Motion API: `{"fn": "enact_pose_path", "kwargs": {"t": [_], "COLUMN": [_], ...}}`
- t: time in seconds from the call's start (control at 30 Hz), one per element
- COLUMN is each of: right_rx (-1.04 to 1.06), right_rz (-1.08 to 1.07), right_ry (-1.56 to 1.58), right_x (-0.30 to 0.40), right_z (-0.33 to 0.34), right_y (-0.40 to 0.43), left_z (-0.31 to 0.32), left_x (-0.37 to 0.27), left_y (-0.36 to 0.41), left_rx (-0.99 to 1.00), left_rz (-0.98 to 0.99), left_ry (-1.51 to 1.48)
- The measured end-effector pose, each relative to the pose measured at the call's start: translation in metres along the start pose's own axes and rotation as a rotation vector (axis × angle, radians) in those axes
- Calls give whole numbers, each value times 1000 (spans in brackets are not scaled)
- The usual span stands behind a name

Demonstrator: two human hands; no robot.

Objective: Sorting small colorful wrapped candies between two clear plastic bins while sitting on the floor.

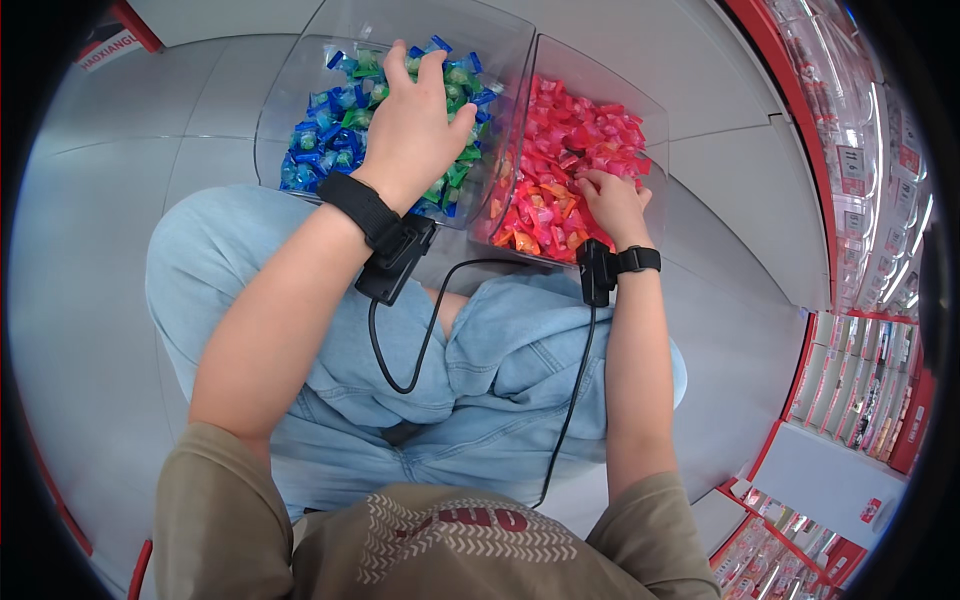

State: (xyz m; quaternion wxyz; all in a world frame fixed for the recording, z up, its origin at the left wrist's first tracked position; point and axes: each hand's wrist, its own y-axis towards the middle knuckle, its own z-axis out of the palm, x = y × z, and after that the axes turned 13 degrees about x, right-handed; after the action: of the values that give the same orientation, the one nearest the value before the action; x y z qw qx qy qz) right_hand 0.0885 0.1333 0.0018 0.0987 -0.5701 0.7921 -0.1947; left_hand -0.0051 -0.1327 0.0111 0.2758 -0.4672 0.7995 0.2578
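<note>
Two clear plastic bins stand side by side on the floor in front of my crossed legs. The left bin [279, 105] holds a heap of small wrapped candies [319, 142], blue and green. Over that heap my left hand [416, 124] is spread, fingers apart, with nothing visible in it. In the right bin [655, 131] lie wrapped candies [551, 131], mostly pink with some orange. My right hand [616, 201] reaches into these, its fingers curled at the candy surface. Whether it grips a piece is hidden.
Black wrist-strapped devices [395, 259] with a dangling cable [411, 390] hang near my knees. A white cabinet base [750, 191] borders the floor at right. Red-edged shelves [851, 375] of packaged goods line the right side.
</note>
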Motion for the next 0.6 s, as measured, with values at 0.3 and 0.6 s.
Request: {"fn": "enact_pose_path", "kwargs": {"t": [0.3,0.6], "right_rx": [-166,-317], "right_rz": [72,107], "right_ry": [-154,-20], "right_x": [-6,-9], "right_z": [25,26], "right_y": [14,26], "left_z": [-1,1], "left_x": [-7,-9], "left_y": [-2,-4], "left_rx": [65,70], "left_rz": [-67,-38], "left_ry": [-7,-22]}}
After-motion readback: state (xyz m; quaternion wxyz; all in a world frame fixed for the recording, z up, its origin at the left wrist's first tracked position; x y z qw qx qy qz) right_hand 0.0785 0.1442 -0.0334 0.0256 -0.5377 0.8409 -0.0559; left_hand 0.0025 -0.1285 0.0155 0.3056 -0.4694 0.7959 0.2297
